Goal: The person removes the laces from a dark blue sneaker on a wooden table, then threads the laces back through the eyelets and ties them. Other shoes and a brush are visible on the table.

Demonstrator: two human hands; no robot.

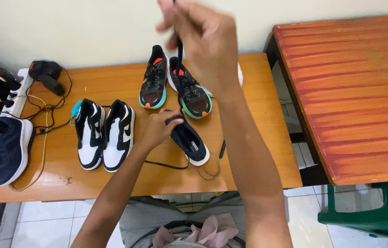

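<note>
My left hand grips the heel end of a dark navy sneaker with a white sole, which lies on the wooden bench. Raised high above the bench, my right hand pinches a black shoelace and holds it taut down towards that sneaker. A loose end of the lace trails across the bench in front of the shoe.
A black pair with teal soles and orange accents stands behind. A black-and-white pair sits to the left, and a lone navy shoe at the far left near a power strip with cables. A red-orange table and a green stool stand at right.
</note>
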